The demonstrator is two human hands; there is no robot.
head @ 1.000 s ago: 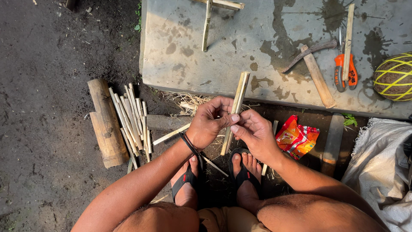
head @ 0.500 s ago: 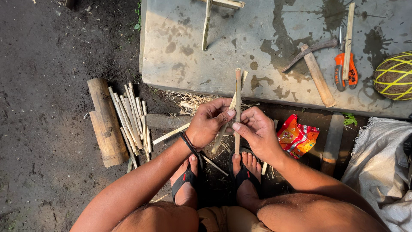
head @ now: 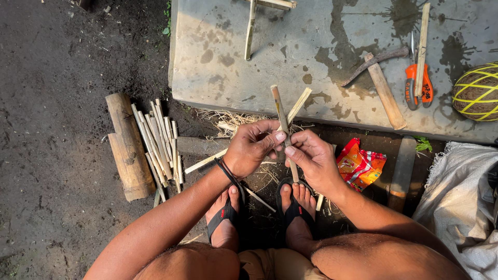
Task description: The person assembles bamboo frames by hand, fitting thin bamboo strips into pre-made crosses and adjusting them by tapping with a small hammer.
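Observation:
My left hand (head: 252, 147) and my right hand (head: 310, 157) meet above my sandalled feet. Together they pinch two thin bamboo strips that cross each other. One strip (head: 279, 111) stands nearly upright between my fingertips. The other strip (head: 299, 103) leans to the right behind it. A dark band circles my left wrist. Both strip tips reach up over the edge of the concrete slab (head: 316, 62).
A bundle of split bamboo strips (head: 158, 145) and a thick bamboo section (head: 127, 148) lie on the dirt at left. On the slab rest a hammer (head: 381, 78), orange-handled pliers (head: 417, 83) and a yellow-wound ball (head: 477, 93). A red snack wrapper (head: 359, 165) and a white sack (head: 459, 202) lie at right.
The strips lay together leaning right. Now one has turned upright and slightly left, so the two cross in my fingers. My hands stayed in the same place.

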